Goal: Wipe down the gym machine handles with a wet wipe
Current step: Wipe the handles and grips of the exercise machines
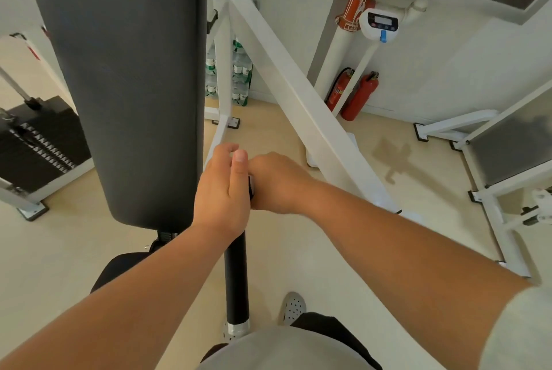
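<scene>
A black gym machine handle [237, 277] with a silver end cap points toward me in the middle of the head view. My left hand [222, 193] is wrapped around its far part, thumb raised. My right hand [276, 183] is closed around the handle just beyond the left hand, and the two hands touch. A small white edge shows between them; I cannot tell whether it is the wet wipe. The upper part of the handle is hidden under both hands.
A tall black back pad [125, 80] stands to the left of the handle. A white frame bar [301, 94] slants behind my hands. A weight stack [35, 142] is at far left. Two red fire extinguishers [358, 94] stand by the wall. My shoe [294, 307] is on the beige floor.
</scene>
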